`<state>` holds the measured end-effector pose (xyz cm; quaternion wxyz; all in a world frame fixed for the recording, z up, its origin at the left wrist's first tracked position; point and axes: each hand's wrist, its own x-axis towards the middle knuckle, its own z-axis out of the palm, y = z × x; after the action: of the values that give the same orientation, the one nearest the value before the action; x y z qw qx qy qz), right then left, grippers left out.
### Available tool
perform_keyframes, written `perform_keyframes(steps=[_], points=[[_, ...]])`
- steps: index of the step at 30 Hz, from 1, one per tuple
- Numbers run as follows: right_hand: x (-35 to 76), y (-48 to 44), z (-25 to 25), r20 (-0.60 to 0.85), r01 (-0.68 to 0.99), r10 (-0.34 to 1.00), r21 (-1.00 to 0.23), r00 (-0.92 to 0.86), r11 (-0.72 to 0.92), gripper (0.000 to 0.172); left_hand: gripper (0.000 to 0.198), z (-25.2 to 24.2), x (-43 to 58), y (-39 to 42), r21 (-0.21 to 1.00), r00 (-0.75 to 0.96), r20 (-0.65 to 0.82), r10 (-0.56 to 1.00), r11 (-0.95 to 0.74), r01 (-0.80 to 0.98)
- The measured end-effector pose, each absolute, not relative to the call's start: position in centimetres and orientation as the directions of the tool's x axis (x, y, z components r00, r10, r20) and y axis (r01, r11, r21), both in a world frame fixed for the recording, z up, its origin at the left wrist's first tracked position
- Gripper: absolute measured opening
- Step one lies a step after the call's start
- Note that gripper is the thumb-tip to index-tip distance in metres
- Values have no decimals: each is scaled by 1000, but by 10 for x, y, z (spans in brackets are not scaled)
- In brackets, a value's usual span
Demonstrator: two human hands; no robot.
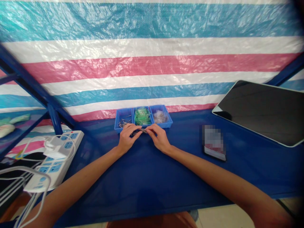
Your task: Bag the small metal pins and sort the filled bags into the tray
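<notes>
Left hand (129, 137) and right hand (158, 136) pinch one small piece (143, 130) over the bench (140, 177).
Power strip (55, 167) far left, likely to leave working room; divided blue tray (166, 124) just beyond the fingers, seemingly to keep contents sorted within reach; the two-sided pinch probably steadies the piece; phone (214, 152) well apart at right.

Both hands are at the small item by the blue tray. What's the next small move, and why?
I'd probably draw the small greyish item slightly away from the blue tray: the left hand and right hand pinch it by the tray's near edge, hiding part of the item.
</notes>
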<state>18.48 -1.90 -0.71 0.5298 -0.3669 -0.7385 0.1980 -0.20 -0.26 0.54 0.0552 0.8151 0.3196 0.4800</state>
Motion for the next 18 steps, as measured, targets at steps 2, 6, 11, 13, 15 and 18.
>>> perform_keyframes(steps=[2,6,11,13,15,18], points=[[185,-19,-8,638,331,752,-682,-166,652,20,10,6,-2,-3,414,334,744,578,-792,449],[184,-19,-8,630,335,760,-691,-156,641,19,6,8,-1,-4,428,344,741,576,-801,419],[184,-20,-9,623,335,767,-698,-151,633,20,6,9,-1,-5,425,371,728,577,-804,417],[184,-20,-10,617,330,772,-705,-152,628,20,6,10,-1,-5,421,379,725,575,-806,416],[185,-21,-11,612,326,775,-709,-156,625,20,6,9,-1,-5,417,383,726,571,-809,415],[185,-21,-11,610,322,776,-710,-163,626,19,6,8,-1,-4,415,385,724,573,-807,420]])
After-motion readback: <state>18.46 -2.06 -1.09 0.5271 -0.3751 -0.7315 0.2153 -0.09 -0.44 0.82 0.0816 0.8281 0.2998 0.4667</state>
